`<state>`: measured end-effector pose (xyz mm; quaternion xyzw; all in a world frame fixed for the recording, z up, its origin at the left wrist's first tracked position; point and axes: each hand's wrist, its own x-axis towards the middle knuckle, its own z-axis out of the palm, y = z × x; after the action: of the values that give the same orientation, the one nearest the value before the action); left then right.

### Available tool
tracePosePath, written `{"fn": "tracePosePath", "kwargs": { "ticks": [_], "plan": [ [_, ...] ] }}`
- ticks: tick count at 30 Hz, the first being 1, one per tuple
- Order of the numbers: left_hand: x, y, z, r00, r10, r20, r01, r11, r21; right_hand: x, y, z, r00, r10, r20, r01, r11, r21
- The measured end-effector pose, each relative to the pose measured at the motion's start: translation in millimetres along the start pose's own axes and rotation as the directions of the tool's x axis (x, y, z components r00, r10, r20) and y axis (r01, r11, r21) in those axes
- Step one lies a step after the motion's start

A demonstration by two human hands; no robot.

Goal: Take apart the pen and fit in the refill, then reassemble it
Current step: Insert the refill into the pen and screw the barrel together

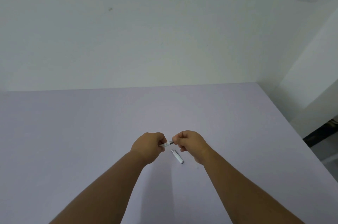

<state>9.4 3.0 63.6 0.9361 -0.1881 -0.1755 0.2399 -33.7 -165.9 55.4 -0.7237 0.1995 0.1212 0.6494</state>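
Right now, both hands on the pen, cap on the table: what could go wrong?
The pen body is pinched only at the fingers of the left hand and right hand, above the table, so a part pulled free could drop. The cap lies loose directly below the hands; a wrist might knock it rolling. The joint is hidden, so alignment cannot be checked.

A smooth, matt lilac table (91,132) carries a glossy white pen cap (177,156), seemingly plastic with silvery metal-looking trim at both ends, well in from the right edge. The pen body (167,144) shows a white shell meeting a dark, shinier section.
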Motion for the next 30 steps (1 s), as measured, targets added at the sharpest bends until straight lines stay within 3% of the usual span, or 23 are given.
{"fn": "tracePosePath", "kwargs": {
  "ticks": [8, 14, 16, 18, 20, 21, 23, 25, 27, 30],
  "plan": [
    [-3.7, -1.1, 13.6, 0.979, 0.196, -0.049, -0.167, 0.922, 0.350, 2.4, -3.7, 3.5, 0.918, 0.396, -0.012, -0.385, 0.901, 0.200],
    [-5.3, -7.9, 20.0, 0.928, 0.362, -0.086, -0.285, 0.839, 0.463, 8.2, -6.5, 0.4, 0.858, 0.513, 0.026, -0.510, 0.844, 0.165],
    [-3.1, -8.9, 21.2, 0.944, 0.319, -0.086, -0.254, 0.866, 0.432, 12.6, -4.9, 1.9, 0.877, 0.480, 0.000, -0.473, 0.864, 0.174],
    [-0.2, -8.4, 21.9, 0.981, 0.162, -0.106, -0.120, 0.938, 0.326, 18.9, -0.9, 5.5, 0.914, 0.395, -0.092, -0.388, 0.917, 0.090],
    [3.6, -9.8, 21.1, 0.986, -0.083, -0.148, 0.095, 0.992, 0.077, 25.3, 8.0, 9.6, 0.943, 0.247, -0.221, -0.298, 0.924, -0.240],
    [5.0, -11.0, 20.4, 0.969, -0.210, -0.133, 0.199, 0.976, -0.091, 27.1, 13.9, 11.5, 0.958, 0.145, -0.246, -0.242, 0.871, -0.427],
    [6.5, -14.9, 20.7, 0.930, -0.366, -0.032, 0.324, 0.857, -0.400, 29.0, 28.6, 16.6, 0.978, 0.015, -0.206, -0.145, 0.760, -0.633],
    [5.6, -17.7, 21.6, 0.902, -0.424, 0.086, 0.391, 0.715, -0.580, 30.5, 44.1, 24.0, 0.986, -0.049, -0.157, -0.089, 0.642, -0.761],
    [3.3, -19.4, 24.1, 0.878, -0.440, 0.188, 0.444, 0.601, -0.665, 32.8, 57.5, 29.5, 0.986, -0.118, -0.115, -0.037, 0.526, -0.850],
    [0.3, -21.3, 28.3, 0.855, -0.439, 0.274, 0.487, 0.503, -0.714, 35.4, 67.4, 32.7, 0.982, -0.173, -0.081, 0.007, 0.458, -0.889]
  ]
}}
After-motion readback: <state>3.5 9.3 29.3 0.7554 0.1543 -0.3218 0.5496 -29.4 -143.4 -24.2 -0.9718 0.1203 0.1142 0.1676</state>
